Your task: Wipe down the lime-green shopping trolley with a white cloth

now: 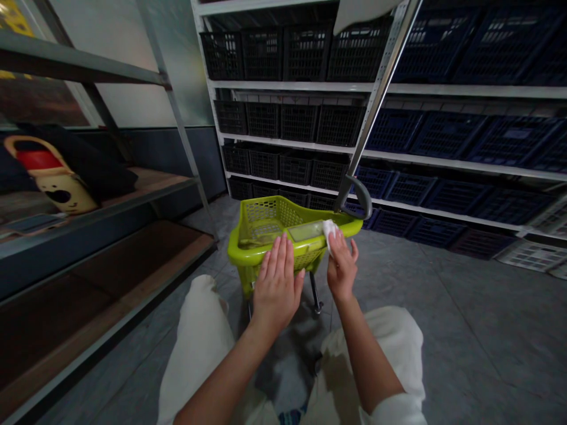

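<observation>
the right hand [342, 267] is gripping a white cloth [329, 235] closed against the rim of a lime-green plastic shopping basket [235, 251], the open left hand [277, 284] is lying flat on its wall, and the basket is standing before black plastic crates [305, 123].

I'm using two hands, my left hand [278, 286] and my right hand [342, 265], on one lime-green plastic basket [252, 236] with one white cloth [329, 233]. Twelve black crates [299, 122] are standing behind, in three rows of four.
</observation>
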Demonstrator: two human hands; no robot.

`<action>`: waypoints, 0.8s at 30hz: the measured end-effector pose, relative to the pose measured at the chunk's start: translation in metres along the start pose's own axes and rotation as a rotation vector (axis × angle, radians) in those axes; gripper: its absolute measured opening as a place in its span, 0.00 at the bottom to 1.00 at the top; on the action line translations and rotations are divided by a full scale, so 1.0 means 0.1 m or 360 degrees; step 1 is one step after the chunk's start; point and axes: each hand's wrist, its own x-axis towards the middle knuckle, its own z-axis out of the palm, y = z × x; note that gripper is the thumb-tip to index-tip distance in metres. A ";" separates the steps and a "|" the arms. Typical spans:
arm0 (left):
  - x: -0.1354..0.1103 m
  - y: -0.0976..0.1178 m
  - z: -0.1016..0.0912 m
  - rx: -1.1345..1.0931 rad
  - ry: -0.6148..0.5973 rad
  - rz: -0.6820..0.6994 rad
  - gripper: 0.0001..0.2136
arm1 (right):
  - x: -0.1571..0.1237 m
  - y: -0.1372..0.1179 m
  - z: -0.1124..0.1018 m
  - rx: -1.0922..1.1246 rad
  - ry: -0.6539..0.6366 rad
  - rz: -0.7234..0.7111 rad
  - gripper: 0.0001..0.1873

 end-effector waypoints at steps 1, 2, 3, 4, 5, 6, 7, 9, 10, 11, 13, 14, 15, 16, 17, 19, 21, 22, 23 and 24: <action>0.00 0.01 0.00 0.0003 -0.0009 -0.0002 0.33 | 0.00 -0.01 0.01 -0.0018 0.0076 0.0116 0.34; 0.01 0.01 0.00 0.0006 -0.0012 -0.0009 0.33 | 0.00 -0.05 0.01 -0.0019 0.0073 0.0151 0.34; 0.00 0.01 0.00 0.0008 -0.0013 -0.0015 0.33 | 0.00 -0.10 0.01 0.0000 -0.0007 0.0091 0.34; 0.00 0.01 0.01 0.0008 -0.0012 -0.0019 0.32 | -0.01 -0.16 0.00 0.0035 -0.0136 -0.0041 0.34; 0.00 0.01 0.01 0.0007 -0.0007 -0.0021 0.32 | -0.01 -0.20 -0.01 0.0072 -0.0273 -0.0204 0.34; -0.01 0.00 0.01 0.0003 -0.0003 -0.0019 0.32 | -0.01 -0.22 -0.02 0.0097 -0.0369 -0.0339 0.34; -0.01 -0.01 0.01 -0.0002 0.0005 -0.0017 0.32 | -0.02 -0.21 -0.03 0.0102 -0.0400 -0.0407 0.33; -0.02 -0.03 0.00 -0.0011 0.0013 -0.0011 0.31 | -0.02 -0.11 -0.02 0.0053 -0.0258 -0.0300 0.33; -0.02 -0.04 -0.01 -0.0012 0.0013 -0.0009 0.31 | -0.02 -0.05 0.00 0.0022 -0.0140 -0.0163 0.32; -0.02 -0.04 -0.02 -0.0011 0.0009 -0.0008 0.32 | -0.03 0.01 0.01 0.0004 -0.0020 -0.0010 0.32; -0.01 -0.03 -0.03 -0.0006 0.0001 -0.0008 0.33 | -0.02 0.05 0.04 0.0008 0.0151 0.0262 0.31; -0.01 -0.03 -0.03 -0.0006 -0.0004 -0.0008 0.33 | -0.02 0.02 0.04 0.0023 0.0163 0.0328 0.31; -0.01 -0.02 -0.03 -0.0008 -0.0005 -0.0009 0.33 | -0.01 -0.05 0.02 0.0044 0.0113 0.0321 0.31; -0.01 -0.01 -0.03 -0.0013 -0.0006 -0.0009 0.33 | 0.01 -0.13 -0.01 0.0071 0.0008 0.0241 0.31; -0.01 -0.01 -0.02 -0.0018 -0.0007 -0.0006 0.33 | 0.02 -0.22 -0.04 0.0100 -0.0129 0.0107 0.31; -0.01 0.00 -0.02 -0.0030 -0.0007 -0.0005 0.33 | 0.06 -0.33 -0.12 0.0150 -0.0402 -0.0192 0.32; -0.01 0.00 -0.01 -0.0037 -0.0005 -0.0012 0.33 | 0.09 -0.30 -0.16 0.0153 -0.0498 -0.0307 0.32; 0.00 0.00 -0.01 -0.0038 -0.0009 -0.0015 0.33 | 0.10 -0.25 -0.15 0.0131 -0.0443 -0.0252 0.32; 0.00 0.00 -0.01 -0.0039 -0.0013 -0.0017 0.33 | 0.11 -0.18 -0.14 0.0095 -0.0327 -0.0138 0.31; 0.00 0.00 -0.02 -0.0038 -0.0019 -0.0017 0.33 | 0.11 -0.12 -0.12 0.0053 -0.0184 0.0010 0.31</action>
